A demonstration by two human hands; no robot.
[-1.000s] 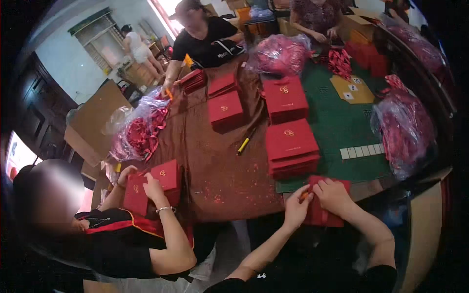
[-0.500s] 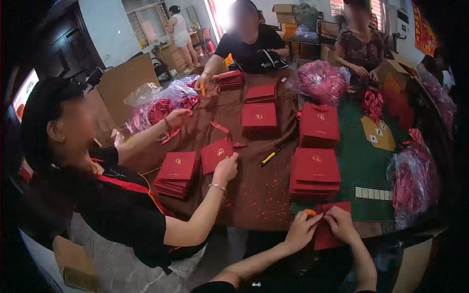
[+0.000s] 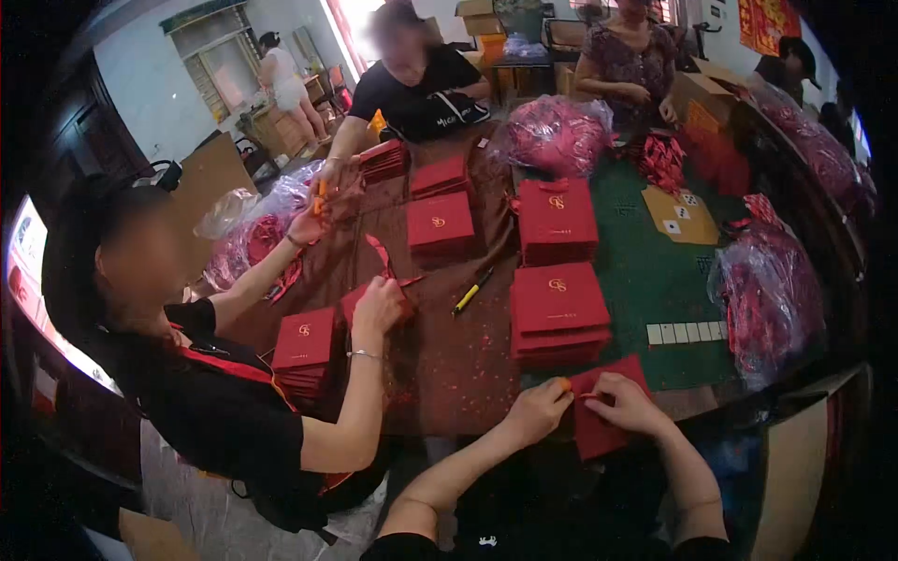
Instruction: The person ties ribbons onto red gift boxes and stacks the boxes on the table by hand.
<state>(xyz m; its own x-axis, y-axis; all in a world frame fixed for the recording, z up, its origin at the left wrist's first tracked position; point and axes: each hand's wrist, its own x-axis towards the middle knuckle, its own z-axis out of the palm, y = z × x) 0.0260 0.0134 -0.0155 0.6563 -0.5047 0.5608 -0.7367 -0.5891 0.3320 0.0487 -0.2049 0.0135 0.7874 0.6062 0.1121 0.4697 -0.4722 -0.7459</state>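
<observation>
A flat red gift bag (image 3: 608,435) lies at the near table edge in front of me. My right hand (image 3: 625,404) rests over its upper part, thumb and fingers pinching it near a small slit or ribbon end. Just left of the bag, my left hand (image 3: 540,413) is closed, with a small orange object (image 3: 561,384) showing at the thumb and forefinger; its kind is too small to tell. Beyond my hands stands a stack of red gift bags (image 3: 559,297) with gold monograms, and a further stack (image 3: 557,217) lies behind it.
A yellow-and-black pen-like tool (image 3: 472,291) lies mid-table among red scraps. Plastic-wrapped red ribbon bundles (image 3: 769,299) sit at right and another bundle (image 3: 561,136) at back. White tiles (image 3: 687,333) lie on green cloth. A co-worker at left handles a red bag; others stand behind.
My view has shifted. My left hand has drawn left, off the middle of the red gift bag. At left, a co-worker's hand now meets another person's hand at an orange-handled item.
</observation>
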